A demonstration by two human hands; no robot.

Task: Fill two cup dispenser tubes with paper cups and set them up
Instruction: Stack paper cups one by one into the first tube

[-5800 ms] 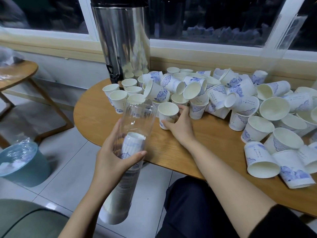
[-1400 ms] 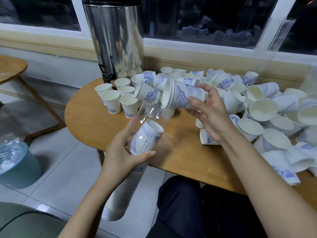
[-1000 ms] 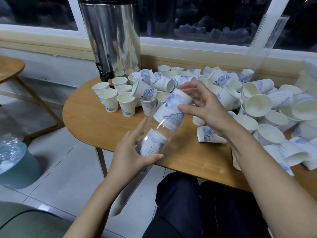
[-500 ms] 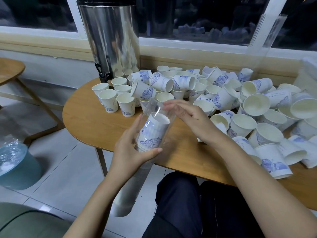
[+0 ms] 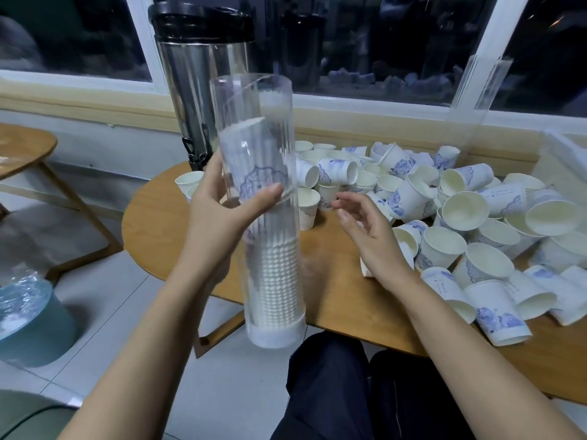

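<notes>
Dispenser tube [image 5: 263, 198], clear plastic, is held nearly upright over the table [image 5: 333, 296] edge, the left hand [image 5: 222, 211] wrapped round its middle. A nested stack of paper cups [image 5: 276, 281] fills it from the bottom to well past halfway, with room left above. The right hand [image 5: 368, 230] hovers beside it, fingers loosely spread and empty. Many loose cups [image 5: 460, 217] lie scattered on the table, and a second tube [image 5: 476, 93] leans at the window, apparently unfilled, so most of the job seems to remain.
</notes>
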